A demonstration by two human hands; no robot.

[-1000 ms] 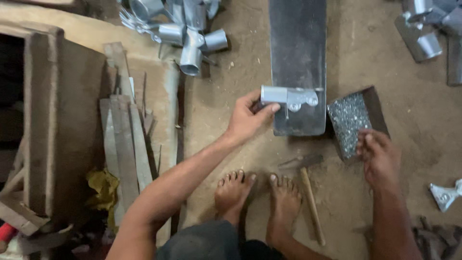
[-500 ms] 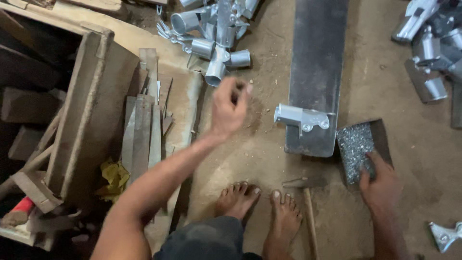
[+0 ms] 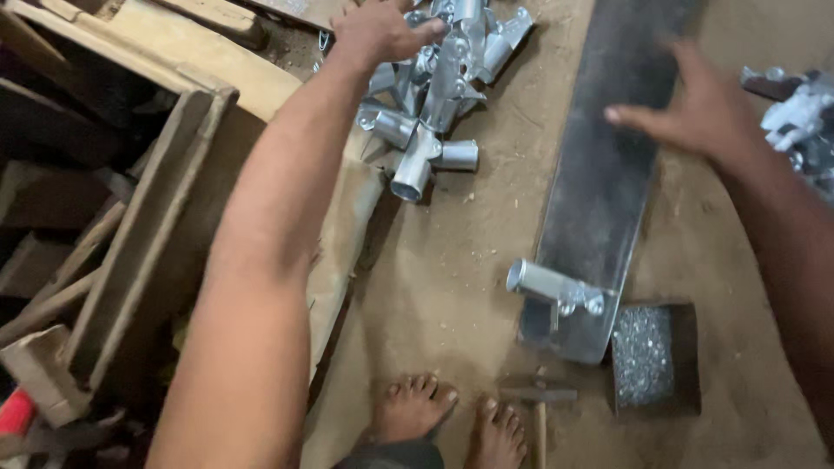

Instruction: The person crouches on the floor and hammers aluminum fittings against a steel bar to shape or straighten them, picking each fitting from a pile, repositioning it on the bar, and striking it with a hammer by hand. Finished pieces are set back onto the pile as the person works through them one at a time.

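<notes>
My left hand point(image 3: 378, 30) reaches far forward to the pile of silver metal pipe fittings point(image 3: 434, 95) at the top, its fingers over the pieces; whether it grips one I cannot tell. My right hand point(image 3: 695, 108) hovers open, blurred, above the long dark metal plate point(image 3: 599, 174). A silver pipe bracket point(image 3: 556, 288) lies across the plate's near end. My bare feet point(image 3: 452, 417) rest on the dirt floor below.
A small dark tray of shiny screws point(image 3: 647, 356) sits right of the plate's end. A hammer point(image 3: 539, 404) lies by my feet. Wooden planks and frames point(image 3: 148, 226) crowd the left. More metal fittings point(image 3: 799, 113) lie at the right edge.
My left hand left the bracket on the plate and stretched up to the fitting pile. My right hand rose from the screw tray to above the plate. The view tilted forward.
</notes>
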